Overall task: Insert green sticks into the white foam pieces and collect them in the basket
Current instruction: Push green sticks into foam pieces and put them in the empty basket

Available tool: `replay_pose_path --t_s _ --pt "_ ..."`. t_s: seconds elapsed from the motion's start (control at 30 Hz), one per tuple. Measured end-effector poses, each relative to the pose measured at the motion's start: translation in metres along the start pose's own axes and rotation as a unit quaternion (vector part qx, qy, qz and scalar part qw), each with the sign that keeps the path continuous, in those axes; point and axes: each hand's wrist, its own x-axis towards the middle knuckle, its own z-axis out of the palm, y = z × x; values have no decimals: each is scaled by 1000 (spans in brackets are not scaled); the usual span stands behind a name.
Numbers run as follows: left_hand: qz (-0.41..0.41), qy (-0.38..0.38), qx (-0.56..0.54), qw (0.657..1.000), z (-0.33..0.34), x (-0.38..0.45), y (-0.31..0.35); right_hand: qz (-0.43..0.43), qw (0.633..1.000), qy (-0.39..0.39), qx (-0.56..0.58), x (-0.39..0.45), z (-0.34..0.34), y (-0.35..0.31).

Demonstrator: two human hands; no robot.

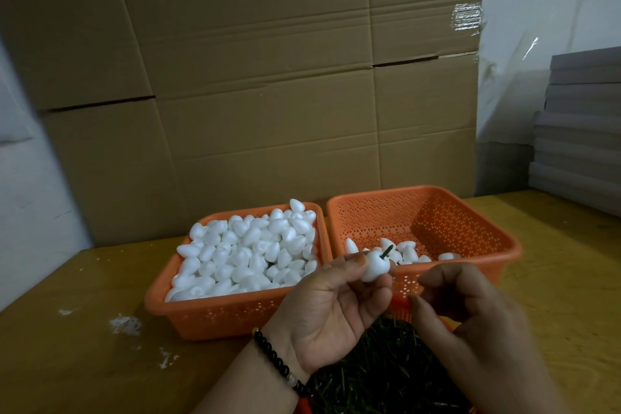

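White foam piece (375, 267), egg-shaped, sits just below centre frame, pinched between thumb and fingertips of the left hand (331, 306). A short green stick (387, 251) pokes from its top. Lower right, the right hand (470, 309) hovers near it with fingers loosely curled, holding nothing visible. Behind, the right orange basket (470, 212) holds a few finished pieces; the left orange basket (235, 309) is heaped with plain foam. Foam likely weighs almost nothing and dents easily, so hold its sides gently, never squeezing.
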Motion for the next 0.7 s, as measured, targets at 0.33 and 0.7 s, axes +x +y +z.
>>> replay_pose_path --t_s 0.33,0.7 --pt "-13 4 -3 1000 -5 3 0 -11 1000 -7 -16 -1 1 0" --pt "8 113 3 994 -4 9 0 -12 1000 -22 -17 -1 1 -3"
